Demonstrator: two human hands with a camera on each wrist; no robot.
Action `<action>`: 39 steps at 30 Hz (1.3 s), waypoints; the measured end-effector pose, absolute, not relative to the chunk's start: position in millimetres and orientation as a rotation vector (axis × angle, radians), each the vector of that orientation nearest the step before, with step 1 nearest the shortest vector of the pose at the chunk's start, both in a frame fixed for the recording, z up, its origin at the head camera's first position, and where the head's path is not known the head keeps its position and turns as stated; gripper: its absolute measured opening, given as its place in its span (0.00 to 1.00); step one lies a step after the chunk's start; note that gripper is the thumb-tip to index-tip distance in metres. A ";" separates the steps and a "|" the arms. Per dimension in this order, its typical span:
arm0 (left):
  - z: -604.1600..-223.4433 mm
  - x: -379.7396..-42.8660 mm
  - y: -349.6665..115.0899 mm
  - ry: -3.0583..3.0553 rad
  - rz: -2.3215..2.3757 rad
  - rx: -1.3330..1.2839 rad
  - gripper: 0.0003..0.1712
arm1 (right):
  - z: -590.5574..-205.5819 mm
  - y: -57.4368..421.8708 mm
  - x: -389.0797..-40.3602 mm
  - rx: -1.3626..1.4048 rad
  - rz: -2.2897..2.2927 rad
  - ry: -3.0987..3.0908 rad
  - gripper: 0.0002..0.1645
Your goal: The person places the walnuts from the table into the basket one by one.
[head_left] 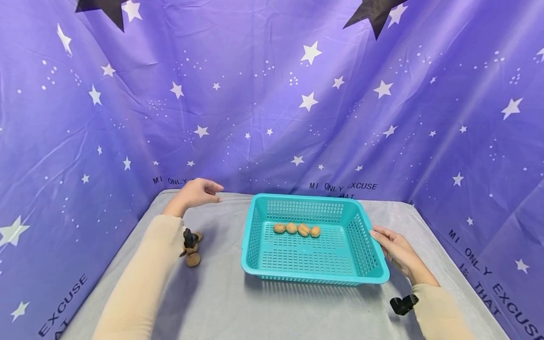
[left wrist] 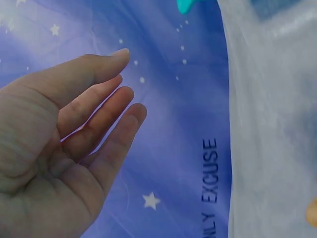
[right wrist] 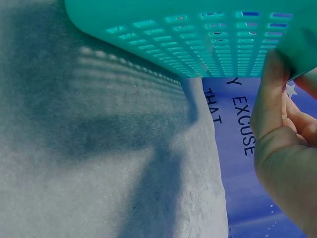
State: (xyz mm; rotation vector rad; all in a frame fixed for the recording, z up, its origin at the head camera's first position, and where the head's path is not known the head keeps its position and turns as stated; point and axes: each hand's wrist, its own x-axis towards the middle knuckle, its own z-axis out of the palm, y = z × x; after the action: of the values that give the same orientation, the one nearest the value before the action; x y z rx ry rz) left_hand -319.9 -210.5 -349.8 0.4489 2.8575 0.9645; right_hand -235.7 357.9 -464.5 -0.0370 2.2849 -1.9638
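A turquoise plastic basket (head_left: 314, 278) with slotted walls is at the middle right of the table. Several walnuts (head_left: 303, 230) lie in a row on its floor. My right hand (head_left: 397, 250) pinches the basket's right rim, thumb on the near side in the right wrist view. Off to the left of the basket, my left hand (head_left: 197, 192) is raised near the table's far edge, holding nothing. Its fingers are loosely bent and the thumb stands apart from them in the left wrist view. Roundish brown things (head_left: 193, 259) lie below the left wrist, partly hidden by it.
Light grey cloth (head_left: 221, 302) covers the table. Purple star-printed curtains (head_left: 263, 118) enclose the back and both sides, close to the table's edges. A small black camera (head_left: 403, 304) is worn on the right wrist, another (head_left: 190, 238) on the left.
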 end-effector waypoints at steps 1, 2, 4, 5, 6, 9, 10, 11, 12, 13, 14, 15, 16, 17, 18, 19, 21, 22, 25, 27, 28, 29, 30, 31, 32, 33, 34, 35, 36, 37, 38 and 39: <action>-350.9 -318.7 -214.5 2.854 0.969 0.440 0.24 | -463.8 357.7 -235.8 -0.037 -1.959 2.291 0.43; -352.0 -317.5 -218.3 2.852 0.973 0.433 0.24 | -463.1 357.3 -235.9 -0.038 -1.957 2.297 0.42; -354.5 -314.5 -225.3 2.846 0.982 0.426 0.24 | -461.9 356.6 -236.1 -0.036 -1.953 2.300 0.42; -356.1 -312.8 -228.8 2.835 0.994 0.421 0.24 | -461.5 356.4 -236.1 -0.039 -1.950 2.301 0.42; -357.6 -310.8 -232.0 2.824 1.009 0.411 0.24 | -461.3 356.2 -236.3 -0.037 -1.949 2.301 0.42; -363.2 -305.4 -242.1 2.802 1.028 0.404 0.24 | -460.8 355.6 -236.5 -0.035 -1.954 2.293 0.42; -365.7 -303.8 -245.3 2.794 1.038 0.384 0.24 | -460.8 355.4 -236.6 -0.039 -1.957 2.290 0.42; -368.1 -302.3 -248.4 2.789 1.046 0.380 0.24 | -461.0 355.4 -236.8 -0.042 -1.959 2.291 0.42; -371.0 -301.2 -251.6 2.787 1.052 0.372 0.25 | -461.2 355.5 -236.9 -0.044 -1.957 2.291 0.43; -374.0 -299.8 -254.8 2.784 1.052 0.370 0.25 | -461.4 355.3 -236.9 -0.043 -1.961 2.290 0.42; -377.7 -299.0 -258.0 2.783 1.059 0.360 0.25 | -461.7 355.3 -237.0 -0.042 -1.964 2.289 0.42; -381.4 -298.3 -261.3 2.780 1.063 0.352 0.25 | -461.9 355.1 -237.0 -0.040 -1.969 2.287 0.42; -385.8 -298.0 -264.7 2.776 1.070 0.346 0.25 | -462.2 355.2 -237.1 -0.042 -1.963 2.291 0.42; -389.9 -297.4 -268.4 2.767 1.073 0.337 0.25 | -462.4 355.2 -237.1 -0.043 -1.964 2.291 0.42; -394.0 -296.8 -271.9 2.757 1.078 0.317 0.25 | -462.6 355.3 -237.2 -0.045 -1.960 2.293 0.42; -398.4 -296.1 -275.6 2.746 1.078 0.298 0.25 | -463.0 355.2 -237.2 -0.045 -1.959 2.297 0.42; -406.2 -293.9 -282.7 2.719 1.082 0.254 0.26 | -463.9 355.3 -237.2 -0.046 -1.960 2.297 0.42; -410.2 -292.9 -286.2 2.713 1.073 0.234 0.26 | -464.6 355.5 -237.3 -0.046 -1.963 2.294 0.42; -421.1 -289.0 -295.4 2.700 1.059 0.185 0.28 | -466.4 355.6 -237.4 -0.048 -1.974 2.282 0.42; -427.5 -287.1 -300.4 2.699 1.060 0.163 0.28 | -466.9 355.5 -237.3 -0.049 -1.984 2.271 0.42; -430.8 -286.3 -302.5 2.685 1.075 0.143 0.28 | -466.9 355.3 -237.2 -0.047 -1.987 2.269 0.42; -433.7 -285.2 -304.2 2.666 1.098 0.118 0.29 | -466.8 355.3 -237.1 -0.047 -1.986 2.269 0.42; -436.5 -284.2 -305.6 2.646 1.118 0.099 0.29 | -466.8 355.4 -237.0 -0.047 -1.985 2.271 0.42; -439.1 -283.6 -307.1 2.629 1.133 0.093 0.29 | -466.6 355.5 -236.9 -0.046 -1.982 2.273 0.42; -441.4 -282.8 -308.0 2.614 1.152 0.081 0.28 | -466.4 355.6 -236.7 -0.043 -1.980 2.277 0.43; -443.9 -282.2 -308.8 2.594 1.178 0.057 0.28 | -466.2 355.9 -236.5 -0.042 -1.976 2.282 0.43; -446.2 -281.9 -309.5 2.580 1.191 0.044 0.27 | -466.0 356.1 -236.2 -0.041 -1.972 2.286 0.43; -448.2 -281.7 -309.7 2.576 1.195 0.032 0.27 | -465.8 356.3 -235.9 -0.042 -1.968 2.290 0.43; -450.2 -281.7 -310.0 2.564 1.202 0.034 0.26 | -465.6 356.5 -235.5 -0.041 -1.965 2.293 0.43; -451.9 -281.8 -310.1 2.558 1.210 0.029 0.26 | -465.5 356.7 -235.2 -0.040 -1.963 2.294 0.43; -453.5 -281.7 -310.1 2.551 1.215 0.023 0.26 | -465.4 356.8 -234.9 -0.039 -1.963 2.294 0.43; -455.3 -281.8 -310.3 2.539 1.229 0.020 0.26 | -465.4 356.8 -234.6 -0.039 -1.966 2.291 0.43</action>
State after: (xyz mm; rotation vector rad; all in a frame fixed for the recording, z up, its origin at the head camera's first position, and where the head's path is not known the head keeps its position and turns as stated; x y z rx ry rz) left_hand -281.8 -310.3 -455.3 0.0205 2.5393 1.2286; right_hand -234.6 356.8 -465.4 -0.0392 2.2906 -1.9664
